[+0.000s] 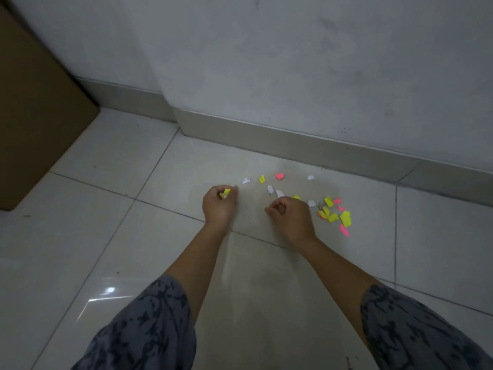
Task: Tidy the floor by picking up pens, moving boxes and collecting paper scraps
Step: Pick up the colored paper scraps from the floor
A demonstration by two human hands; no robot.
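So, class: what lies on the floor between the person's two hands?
Nothing: in the head view, only bare tile separates the left hand from the right hand. The scraps lie beyond and right.

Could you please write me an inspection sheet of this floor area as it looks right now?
Surface: glossy pale tiled floor, glare patch near left.
Job's things: yellow, pink and white paper scraps scattered near the skirting; no pens seen.
Clutter: cardboard box standing far left.
Hands: left hand closed on yellow scraps; right hand pinched, contents unclear.
Cables: nothing seen.
Surroundings: scuffed grey wall.
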